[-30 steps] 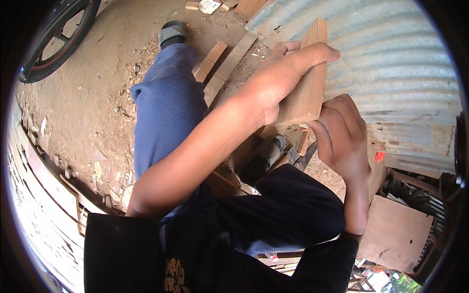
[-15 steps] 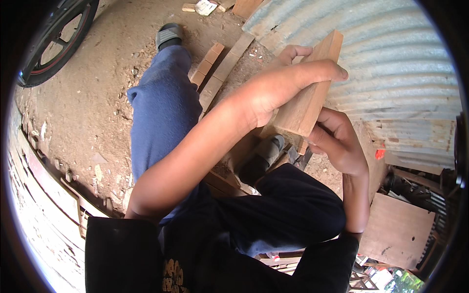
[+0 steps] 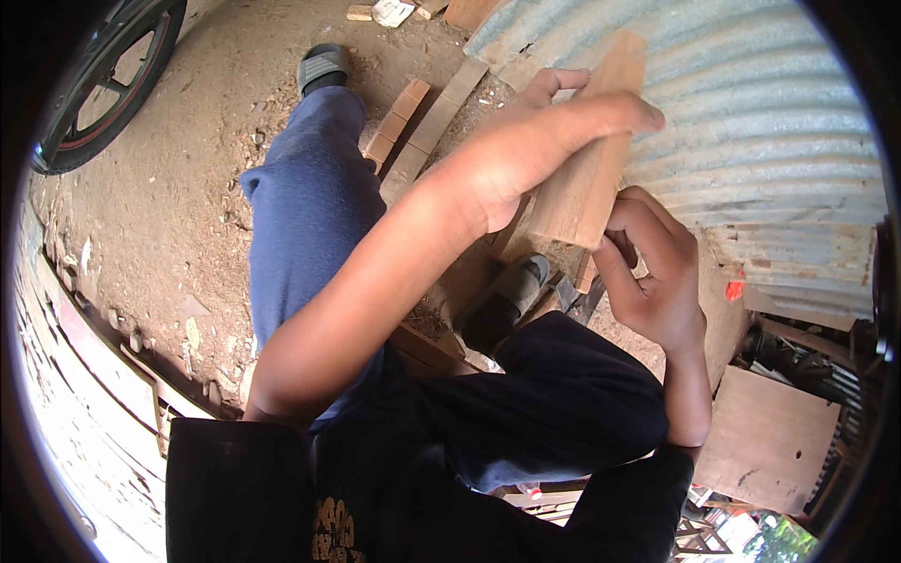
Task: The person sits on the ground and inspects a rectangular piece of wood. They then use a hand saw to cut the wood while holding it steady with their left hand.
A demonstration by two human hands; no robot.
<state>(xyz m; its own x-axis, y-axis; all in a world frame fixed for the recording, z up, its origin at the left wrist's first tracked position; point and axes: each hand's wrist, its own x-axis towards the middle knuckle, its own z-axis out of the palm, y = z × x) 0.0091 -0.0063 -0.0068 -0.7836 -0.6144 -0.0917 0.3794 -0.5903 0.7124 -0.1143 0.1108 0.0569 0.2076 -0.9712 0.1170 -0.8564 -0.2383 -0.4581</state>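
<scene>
A wooden block (image 3: 588,197), long and brown, is held up at a tilt in front of the corrugated metal sheet. My left hand (image 3: 526,155) is closed round it, with the thumb and fingers across its upper part. At the block's lower right edge is my right hand (image 3: 657,263), its fingers curled and pinched together. The fingertips meet close against the wood; whether something small sits between them is hidden.
Short wooden blocks lie in a row (image 3: 396,124) beside a longer plank (image 3: 436,122) on the dirt floor. A corrugated metal sheet (image 3: 751,141) stands at the right. A wheel (image 3: 117,84) is at the far left, a flat board (image 3: 770,436) at the lower right.
The block has moved slightly up and turned to show more of its narrow side. My right hand has shifted a little, its fingers still curled at the block's lower edge.
</scene>
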